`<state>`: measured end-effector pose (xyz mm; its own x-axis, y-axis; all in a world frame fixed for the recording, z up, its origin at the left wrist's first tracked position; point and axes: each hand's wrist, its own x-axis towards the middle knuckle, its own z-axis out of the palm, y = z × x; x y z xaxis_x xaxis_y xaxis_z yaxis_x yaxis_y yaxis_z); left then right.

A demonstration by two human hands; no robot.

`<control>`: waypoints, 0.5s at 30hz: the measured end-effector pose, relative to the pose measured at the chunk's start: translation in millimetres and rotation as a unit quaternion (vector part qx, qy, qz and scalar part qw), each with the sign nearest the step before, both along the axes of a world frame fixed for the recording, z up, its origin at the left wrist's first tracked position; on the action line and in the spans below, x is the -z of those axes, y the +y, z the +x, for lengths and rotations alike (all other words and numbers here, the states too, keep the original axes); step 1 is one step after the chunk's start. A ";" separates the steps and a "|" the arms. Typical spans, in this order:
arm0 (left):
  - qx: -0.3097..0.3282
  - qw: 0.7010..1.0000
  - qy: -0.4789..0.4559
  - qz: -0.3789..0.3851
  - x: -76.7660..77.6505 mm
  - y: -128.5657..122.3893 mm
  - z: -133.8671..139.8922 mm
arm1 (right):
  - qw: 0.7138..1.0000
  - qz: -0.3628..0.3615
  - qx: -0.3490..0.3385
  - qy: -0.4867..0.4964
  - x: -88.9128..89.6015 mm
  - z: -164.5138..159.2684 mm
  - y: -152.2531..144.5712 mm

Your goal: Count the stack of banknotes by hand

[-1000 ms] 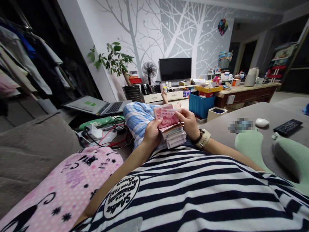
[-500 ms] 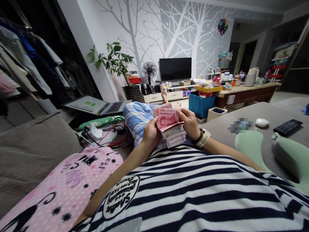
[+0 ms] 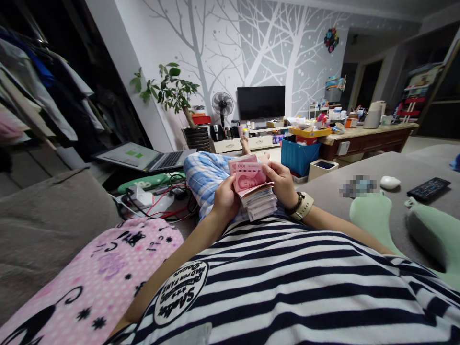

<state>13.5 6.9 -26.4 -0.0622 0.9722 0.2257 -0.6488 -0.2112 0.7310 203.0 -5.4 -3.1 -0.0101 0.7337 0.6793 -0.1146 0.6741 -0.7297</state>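
Over my lap, a wad of banknotes (image 3: 250, 177) is held up between both hands, with a red note marked 100 facing me. My left hand (image 3: 226, 195) grips the wad along its left side, thumb on the front note. At the upper right corner, my right hand (image 3: 281, 181) pinches the notes between thumb and fingers. Just below the red notes, a thick stack of paler folded notes (image 3: 259, 202) fans out towards my striped shirt (image 3: 273, 268). How the fingers behind the notes lie is hidden.
To my left, an open laptop (image 3: 143, 157) sits beside tangled cables (image 3: 176, 191) and a pink patterned blanket (image 3: 108, 268). On the right, the grey sofa holds a white mouse (image 3: 390, 182), a black remote (image 3: 429, 189) and a green neck pillow (image 3: 372, 215).
The front red note has tilted and shifted very slightly between my hands. Both hands keep their grip in nearly the same place.
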 end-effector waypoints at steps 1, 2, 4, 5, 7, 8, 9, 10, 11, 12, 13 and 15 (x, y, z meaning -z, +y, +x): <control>-0.002 1.000 0.000 0.003 0.8 0.6 0.1 | 1.000 -0.002 0.001 -0.001 0.1 -0.2 0.1; -0.002 1.000 0.001 0.006 1.6 1.4 -0.1 | 1.000 -0.002 0.001 -0.001 0.2 -0.4 0.1; 0.000 1.000 0.002 0.009 3.2 3.1 -1.2 | 1.000 0.000 0.001 0.000 0.3 -0.8 -0.1; 0.002 1.000 0.004 0.008 3.8 3.9 -2.0 | 1.000 0.001 0.001 0.002 0.4 -1.0 -0.2; 0.006 1.000 0.006 0.006 4.6 5.3 -4.1 | 1.000 0.004 0.002 0.005 0.5 -1.3 -0.5; 0.008 1.000 0.006 0.004 4.8 5.9 -5.1 | 1.000 0.004 0.002 0.007 0.5 -1.3 -0.7; 0.009 1.000 0.007 0.003 5.0 6.4 -5.9 | 1.000 0.004 0.003 0.008 0.6 -1.4 -1.0; 0.010 1.000 0.008 0.001 5.3 6.9 -6.6 | 1.000 0.004 0.003 0.009 0.7 -1.4 -1.2; 0.009 1.000 0.011 -0.001 5.7 7.5 -7.0 | 1.000 0.004 0.003 0.010 0.8 -1.4 -1.4; 0.008 1.000 0.014 -0.002 6.3 8.1 -7.3 | 1.000 0.004 0.002 0.012 0.9 -1.4 -1.7; 0.006 1.000 0.017 -0.003 7.1 8.7 -7.4 | 1.000 0.004 0.002 0.012 0.9 -1.4 -2.0; -0.001 1.000 0.017 0.002 9.1 10.2 -7.4 | 1.000 0.003 0.002 0.013 0.9 -1.6 -2.6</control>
